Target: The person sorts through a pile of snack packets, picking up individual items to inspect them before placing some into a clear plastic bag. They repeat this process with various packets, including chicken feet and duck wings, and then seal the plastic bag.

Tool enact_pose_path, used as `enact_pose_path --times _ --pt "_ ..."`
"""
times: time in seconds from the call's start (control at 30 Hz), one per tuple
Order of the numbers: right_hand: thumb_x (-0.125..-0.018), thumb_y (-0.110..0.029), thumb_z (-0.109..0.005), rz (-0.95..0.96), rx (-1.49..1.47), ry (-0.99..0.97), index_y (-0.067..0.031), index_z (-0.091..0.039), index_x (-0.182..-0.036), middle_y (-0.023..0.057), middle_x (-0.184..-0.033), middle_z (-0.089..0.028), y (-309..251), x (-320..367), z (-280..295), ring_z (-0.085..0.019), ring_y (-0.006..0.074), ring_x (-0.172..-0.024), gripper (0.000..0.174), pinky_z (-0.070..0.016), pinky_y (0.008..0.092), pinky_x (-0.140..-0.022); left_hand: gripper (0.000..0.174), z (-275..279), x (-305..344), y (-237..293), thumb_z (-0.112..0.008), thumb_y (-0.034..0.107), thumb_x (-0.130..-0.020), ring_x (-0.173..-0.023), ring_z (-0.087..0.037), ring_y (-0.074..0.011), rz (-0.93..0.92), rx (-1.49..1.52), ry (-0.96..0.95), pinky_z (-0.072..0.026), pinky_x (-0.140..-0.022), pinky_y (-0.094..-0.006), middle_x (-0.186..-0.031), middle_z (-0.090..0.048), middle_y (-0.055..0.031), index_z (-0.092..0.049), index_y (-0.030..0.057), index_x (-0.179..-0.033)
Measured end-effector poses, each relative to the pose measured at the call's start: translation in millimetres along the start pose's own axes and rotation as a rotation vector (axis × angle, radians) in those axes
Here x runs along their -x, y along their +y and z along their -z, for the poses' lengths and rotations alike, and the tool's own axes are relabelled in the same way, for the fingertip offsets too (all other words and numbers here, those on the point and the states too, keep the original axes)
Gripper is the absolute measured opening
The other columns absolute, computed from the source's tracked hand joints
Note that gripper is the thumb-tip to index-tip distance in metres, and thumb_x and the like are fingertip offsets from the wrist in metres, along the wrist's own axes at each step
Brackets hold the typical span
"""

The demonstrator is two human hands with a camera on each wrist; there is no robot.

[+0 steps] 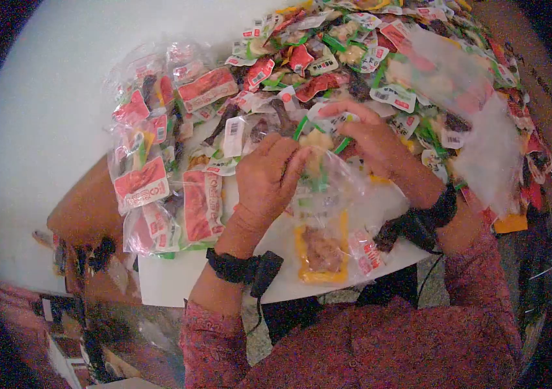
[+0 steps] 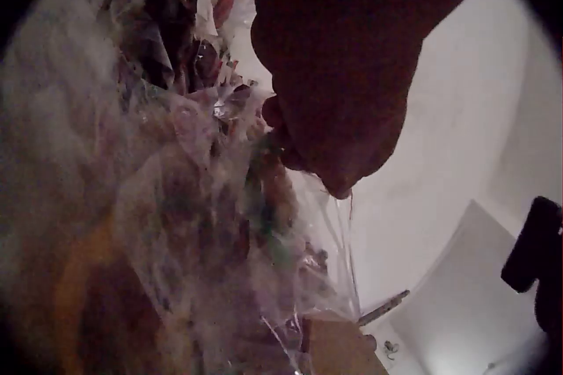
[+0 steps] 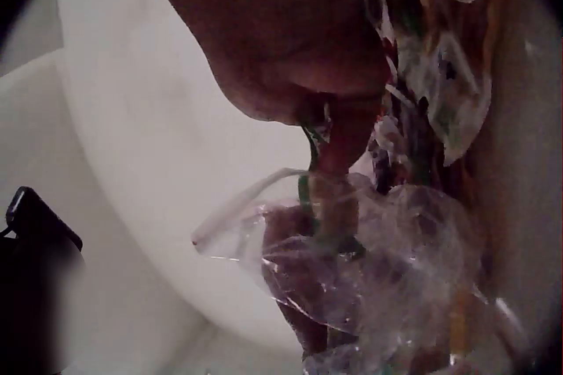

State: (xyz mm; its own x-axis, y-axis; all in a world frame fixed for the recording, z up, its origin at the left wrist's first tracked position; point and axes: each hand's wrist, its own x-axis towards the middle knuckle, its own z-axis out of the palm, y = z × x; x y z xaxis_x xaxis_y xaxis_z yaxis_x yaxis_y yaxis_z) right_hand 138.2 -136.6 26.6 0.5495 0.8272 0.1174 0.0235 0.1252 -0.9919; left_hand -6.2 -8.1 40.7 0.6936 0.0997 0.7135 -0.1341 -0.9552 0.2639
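In the head view, my left hand pinches the upper edge of a clear plastic bag, its fingers curled. My right hand holds a small green-edged food packet with pale pieces inside, right at the bag's mouth. Lower in the bag lies a yellow-edged packet of brown meat, with a red-and-white packet beside it. The right wrist view shows the clear film bunched around the green-edged packet. From the left wrist, my fingers appear dark against the bag.
A large heap of small food packets covers the back and right of the white table. Filled clear bags with red-and-white labels stand at the left. Flat clear bags lie over the heap at right.
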Motion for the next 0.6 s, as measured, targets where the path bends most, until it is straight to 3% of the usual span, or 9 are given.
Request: enact_pose_path --times 0.13,0.33,0.4,0.43,0.5,0.6 --pt "-0.077 -0.007 -0.042 0.072 -0.075 0.117 -0.0092 -0.048 -0.106 0.0033 -0.097 -0.054 -9 -1 1 -0.055 0.0097 -0.074 0.03 -0.0483 0.0233 -0.057 0.007 1 0 4 -0.058 0.012 -0.073 -0.056 -0.053 -0.0247 0.063 0.115 0.027 -0.042 -0.048 -0.0324 -0.068 -0.051 -0.0083 -0.054 0.007 -0.076" --pt "-0.08 -0.01 -0.044 0.07 0.262 -0.11 -0.0104 -0.042 -0.117 0.004 -0.096 -0.054 -16 5 -1 -0.053 0.0081 -0.07 0.038 -0.0481 0.0241 -0.054 0.007 1 -1 -1 -0.06 0.008 -0.071 -0.054 -0.05 -0.0235 0.034 0.122 0.082 -0.0403 -0.047 -0.0306 -0.068 -0.05 -0.0081 -0.054 0.006 -0.075" --pt "-0.081 -0.016 -0.047 -0.032 0.487 -0.311 -0.0104 -0.04 -0.119 0.0035 -0.095 -0.054 -28 10 -1 -0.053 0.0084 -0.068 0.039 -0.0478 0.0239 -0.052 0.007 3 -3 3 -0.059 0.006 -0.071 -0.052 -0.048 -0.0219 0.146 0.098 0.051 -0.0384 -0.046 -0.0291 -0.066 -0.048 -0.0081 -0.053 0.0052 -0.074" --pt "-0.081 -0.016 -0.047 -0.024 0.498 -0.299 -0.0104 -0.04 -0.119 0.0035 -0.095 -0.054 -32 11 -1 -0.053 0.0084 -0.068 0.039 -0.0478 0.0239 -0.052 0.007 3 -3 3 -0.059 0.006 -0.071 -0.052 -0.048 -0.0219 0.131 0.105 0.059 -0.0384 -0.046 -0.0291 -0.066 -0.048 -0.0081 -0.053 0.0052 -0.074" --pt "-0.083 -0.015 -0.045 -0.116 0.543 -0.501 -0.0082 -0.045 -0.114 0.0061 -0.092 -0.055 -37 13 1 -0.056 0.0132 -0.081 0.032 -0.0493 0.0276 -0.064 0.007 2 -1 2 -0.058 0.004 -0.071 -0.052 -0.046 -0.0209 0.137 0.124 0.034 -0.0375 -0.047 -0.0283 -0.065 -0.047 -0.0084 -0.053 0.0041 -0.075" --pt "-0.084 -0.018 -0.044 -0.111 0.384 -0.631 -0.0089 -0.043 -0.116 0.0056 -0.089 -0.056 -26 12 2 -0.056 0.0127 -0.08 0.034 -0.0489 0.0271 -0.065 0.007 -2 -1 5 -0.058 0.002 -0.071 -0.054 -0.046 -0.0206 0.094 0.206 0.047 -0.0378 -0.049 -0.0278 -0.066 -0.047 -0.0089 -0.053 0.0026 -0.075"
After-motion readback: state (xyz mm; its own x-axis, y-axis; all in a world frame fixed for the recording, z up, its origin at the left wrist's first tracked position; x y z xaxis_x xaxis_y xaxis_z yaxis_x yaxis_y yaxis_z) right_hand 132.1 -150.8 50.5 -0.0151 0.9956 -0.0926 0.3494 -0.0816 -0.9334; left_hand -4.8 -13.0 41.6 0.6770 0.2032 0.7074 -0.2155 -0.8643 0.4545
